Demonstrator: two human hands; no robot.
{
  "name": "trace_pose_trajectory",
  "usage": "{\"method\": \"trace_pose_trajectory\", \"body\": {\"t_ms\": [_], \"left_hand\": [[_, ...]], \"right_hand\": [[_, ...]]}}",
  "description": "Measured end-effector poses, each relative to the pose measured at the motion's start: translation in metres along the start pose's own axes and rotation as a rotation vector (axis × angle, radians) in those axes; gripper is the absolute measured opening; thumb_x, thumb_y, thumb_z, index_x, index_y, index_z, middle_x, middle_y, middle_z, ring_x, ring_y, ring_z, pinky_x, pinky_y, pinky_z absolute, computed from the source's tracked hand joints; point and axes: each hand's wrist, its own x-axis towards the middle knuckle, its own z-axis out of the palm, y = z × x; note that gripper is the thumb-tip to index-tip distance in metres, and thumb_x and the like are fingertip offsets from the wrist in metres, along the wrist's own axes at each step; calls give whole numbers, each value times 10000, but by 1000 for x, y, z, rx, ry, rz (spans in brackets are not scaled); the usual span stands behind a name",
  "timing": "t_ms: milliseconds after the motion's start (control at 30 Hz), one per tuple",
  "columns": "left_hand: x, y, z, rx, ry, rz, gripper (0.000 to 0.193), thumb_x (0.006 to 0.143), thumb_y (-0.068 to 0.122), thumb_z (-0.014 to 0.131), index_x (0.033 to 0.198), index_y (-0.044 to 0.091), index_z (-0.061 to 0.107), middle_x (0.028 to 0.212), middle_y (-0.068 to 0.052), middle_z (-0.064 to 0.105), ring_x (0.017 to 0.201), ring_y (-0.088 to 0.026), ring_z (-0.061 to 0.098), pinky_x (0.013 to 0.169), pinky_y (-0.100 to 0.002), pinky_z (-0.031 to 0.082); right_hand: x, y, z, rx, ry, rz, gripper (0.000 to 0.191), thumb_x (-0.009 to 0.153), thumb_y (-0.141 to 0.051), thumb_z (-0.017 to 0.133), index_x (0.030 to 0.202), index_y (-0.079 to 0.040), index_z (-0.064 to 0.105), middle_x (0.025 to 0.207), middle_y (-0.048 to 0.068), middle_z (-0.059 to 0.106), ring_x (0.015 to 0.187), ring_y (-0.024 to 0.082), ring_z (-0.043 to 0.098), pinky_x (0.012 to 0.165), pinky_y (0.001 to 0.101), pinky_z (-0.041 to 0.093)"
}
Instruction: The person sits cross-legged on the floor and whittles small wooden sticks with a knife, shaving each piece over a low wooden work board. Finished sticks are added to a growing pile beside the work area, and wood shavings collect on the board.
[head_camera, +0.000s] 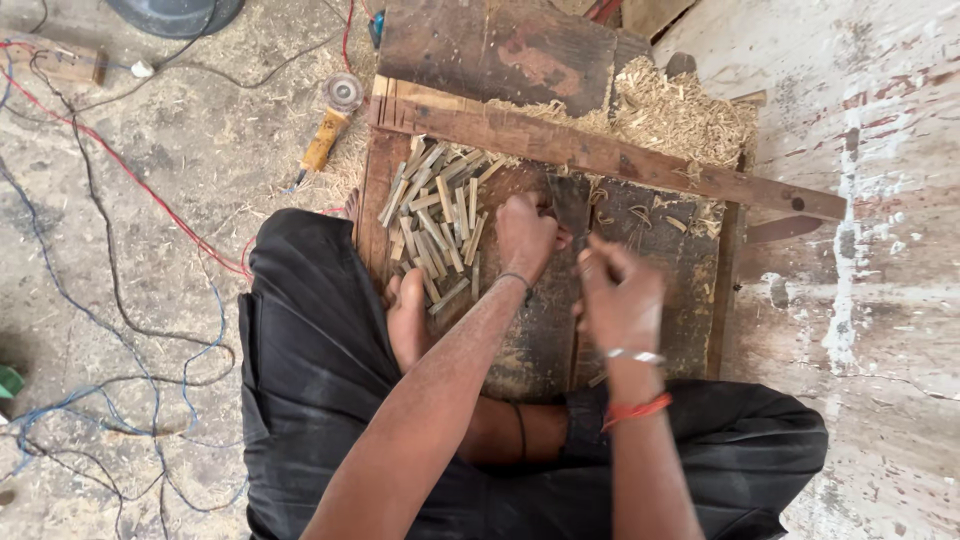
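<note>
While the person sat cross-legged on the floor, the left hand (526, 236) was closed around the handle of a dark flat blade (570, 203), whose metal stood just right of the knuckles near the middle of the wooden work board (545, 340). The right hand (620, 297) was curled shut beside it, nearer the board's right edge; it seemed to pinch a thin sliver, but the blur made it impossible to tell what it grasped. A metal bangle and an orange thread circled the right wrist, a dark thread the left.

A heap of short bamboo sticks (436, 215) lay at the board's left edge, just beside the left hand. A long wooden batten (620, 158) ran slantwise across the board's far edge, with a pile of pale shavings (680, 115) behind it toward the far right corner. A bare foot (408, 318) rested on the board's near left part. Off the board, an orange-handled tool (328, 135) and tangled red and blue wires (130, 330) lay on the dusty floor.
</note>
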Motion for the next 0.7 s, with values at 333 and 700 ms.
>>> {"method": "trace_pose_trajectory", "body": {"t_ms": [333, 700], "left_hand": [[14, -40, 13, 292, 162, 190, 335, 734, -40, 596, 1005, -2, 789, 946, -276, 726, 945, -452, 706, 895, -500, 553], [12, -28, 11, 219, 123, 163, 228, 747, -72, 620, 923, -81, 765, 821, -264, 736, 792, -417, 728, 737, -477, 594]], "right_hand": [[-29, 38, 8, 112, 61, 41, 344, 983, -147, 636, 1304, -40, 697, 737, 39, 666, 472, 76, 554, 366, 267, 432], [7, 36, 17, 98, 60, -10, 327, 990, -155, 655, 1281, -13, 701, 706, 98, 668, 453, 101, 551, 370, 265, 412]]}}
